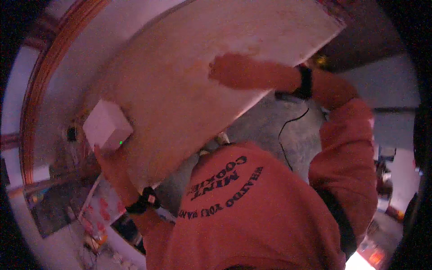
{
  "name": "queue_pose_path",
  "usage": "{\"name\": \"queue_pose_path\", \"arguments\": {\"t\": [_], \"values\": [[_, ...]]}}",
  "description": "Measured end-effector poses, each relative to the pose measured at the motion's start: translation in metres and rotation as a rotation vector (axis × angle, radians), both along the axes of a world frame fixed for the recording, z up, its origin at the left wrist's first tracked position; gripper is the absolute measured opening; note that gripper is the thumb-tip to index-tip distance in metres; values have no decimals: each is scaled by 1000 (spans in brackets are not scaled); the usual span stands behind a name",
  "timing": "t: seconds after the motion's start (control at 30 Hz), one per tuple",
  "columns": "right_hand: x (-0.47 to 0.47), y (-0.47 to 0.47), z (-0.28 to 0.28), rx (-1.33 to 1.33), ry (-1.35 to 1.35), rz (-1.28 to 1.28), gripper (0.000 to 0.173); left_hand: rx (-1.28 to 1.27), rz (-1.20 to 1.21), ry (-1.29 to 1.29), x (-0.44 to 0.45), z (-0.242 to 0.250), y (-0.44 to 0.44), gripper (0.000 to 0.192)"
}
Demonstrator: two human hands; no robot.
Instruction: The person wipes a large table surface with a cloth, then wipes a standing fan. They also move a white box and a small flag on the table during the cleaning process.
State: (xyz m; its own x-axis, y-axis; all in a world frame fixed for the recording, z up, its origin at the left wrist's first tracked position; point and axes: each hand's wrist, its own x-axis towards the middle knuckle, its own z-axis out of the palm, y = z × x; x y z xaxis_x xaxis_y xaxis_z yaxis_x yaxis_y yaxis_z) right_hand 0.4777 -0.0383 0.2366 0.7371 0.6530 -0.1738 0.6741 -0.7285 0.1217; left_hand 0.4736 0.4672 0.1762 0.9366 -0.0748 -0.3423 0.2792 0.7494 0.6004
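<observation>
At the left end of a wooden tabletop (168,111) is a plain white box (101,125), turned so that its edges and several faces show. My left hand (113,157) has its thumb and fingers against the near side of this box; the fingers' far parts are hard to make out. Over the middle of the tabletop my right hand (233,71) lies palm down, blurred, with the forearm crossing the near edge. Nothing can be seen in it, but its finger spacing is unclear. Both wrists wear dark bands.
Past the table's near edge, a thin black cable (281,135) runs over the grey floor (260,125). A wood-framed edge (40,84) curves along the far left. Patterned red and white material (101,206) and a dark panel (50,209) stand at lower left.
</observation>
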Motion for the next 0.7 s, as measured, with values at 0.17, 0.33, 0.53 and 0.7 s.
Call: {"name": "queue_pose_path", "arguments": {"t": [0.17, 0.33, 0.53, 0.7], "values": [[-103, 47, -49, 433, 137, 114, 33, 225, 69, 16, 13, -4, 0, 60], [-144, 90, -63, 543, -6, -73, 34, 307, 77, 118, 25, 4, 12, 59], [-185, 120, -82, 685, -86, -248, 30, 769, -22, -281, 9, -1, 21, 70], [-227, 114, -99, 507, 183, -432, 24, 904, -165, -536, 16, 5, 12, 72]]}}
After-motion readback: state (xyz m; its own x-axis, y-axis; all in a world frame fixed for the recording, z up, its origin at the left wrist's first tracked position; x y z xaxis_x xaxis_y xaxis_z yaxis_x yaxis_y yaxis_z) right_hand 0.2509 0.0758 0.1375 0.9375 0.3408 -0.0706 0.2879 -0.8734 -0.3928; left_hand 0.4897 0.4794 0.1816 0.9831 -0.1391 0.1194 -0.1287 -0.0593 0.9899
